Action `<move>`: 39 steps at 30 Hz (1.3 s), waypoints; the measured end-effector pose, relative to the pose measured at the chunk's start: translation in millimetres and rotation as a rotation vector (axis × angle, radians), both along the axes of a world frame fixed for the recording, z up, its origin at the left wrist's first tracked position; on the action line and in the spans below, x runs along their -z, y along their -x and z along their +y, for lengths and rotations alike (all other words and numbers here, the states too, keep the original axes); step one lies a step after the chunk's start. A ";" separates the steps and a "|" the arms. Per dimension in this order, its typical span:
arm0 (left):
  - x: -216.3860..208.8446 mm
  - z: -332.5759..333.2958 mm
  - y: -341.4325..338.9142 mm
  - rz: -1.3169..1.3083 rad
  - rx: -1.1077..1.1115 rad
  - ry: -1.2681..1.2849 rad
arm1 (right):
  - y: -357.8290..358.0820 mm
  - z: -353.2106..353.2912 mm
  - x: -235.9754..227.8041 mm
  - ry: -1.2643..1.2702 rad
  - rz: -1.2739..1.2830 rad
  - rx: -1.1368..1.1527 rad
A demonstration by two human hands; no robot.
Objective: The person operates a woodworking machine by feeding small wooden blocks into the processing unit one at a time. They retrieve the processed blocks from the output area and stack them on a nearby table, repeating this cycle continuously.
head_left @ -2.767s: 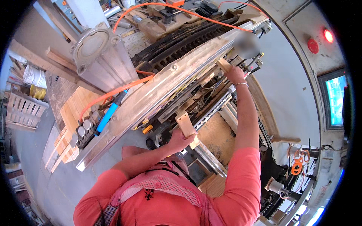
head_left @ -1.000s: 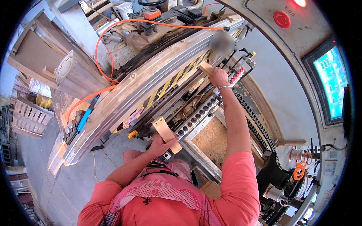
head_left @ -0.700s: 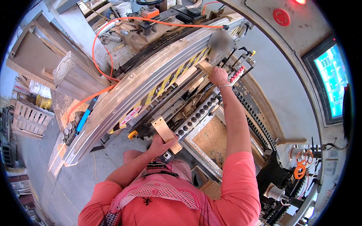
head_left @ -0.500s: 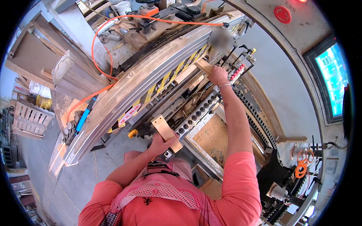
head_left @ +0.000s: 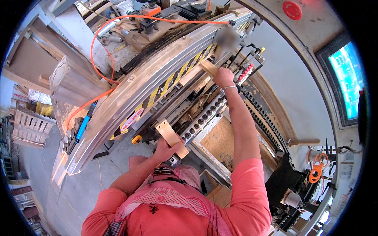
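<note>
My left hand [head_left: 166, 151] is closed round the near end of a short flat wooden board [head_left: 168, 133], just in front of my waist. Two small dark holes show at the board's far end. My right arm is stretched out across the machine, and my right hand [head_left: 223, 77] is closed on a second wooden piece [head_left: 208, 68]. This piece sticks out to the left of my fist, near the striped yellow-and-black edge. A row of round black cups on a rail [head_left: 204, 117] runs between the two hands.
A long metal beam with a wooden top [head_left: 130, 81] curves across the left, with an orange hose [head_left: 93, 48] over it. A control panel with a lit screen [head_left: 346, 80] and a red stop button [head_left: 292, 10] stands at right. Wood scraps lie inside the machine.
The whole view has shifted a little. Both hands keep their grip on the wooden pieces, and the right hand sits slightly further left in the picture.
</note>
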State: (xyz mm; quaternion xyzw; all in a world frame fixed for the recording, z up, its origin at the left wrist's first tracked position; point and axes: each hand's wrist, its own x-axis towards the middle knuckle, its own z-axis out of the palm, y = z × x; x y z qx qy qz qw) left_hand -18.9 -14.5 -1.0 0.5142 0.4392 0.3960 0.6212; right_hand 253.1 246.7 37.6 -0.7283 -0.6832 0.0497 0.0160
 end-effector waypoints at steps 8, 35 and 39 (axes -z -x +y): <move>-5.9 0.0 -2.3 0.018 -0.022 0.002 | 9.2 3.6 -7.3 0.067 -0.003 0.041; -3.5 -2.9 1.1 0.050 0.076 -0.019 | 3.0 5.2 3.5 -0.005 -0.023 -0.018; 7.9 -7.4 3.2 0.075 0.043 -0.026 | 9.0 5.7 1.3 -0.031 -0.034 -0.069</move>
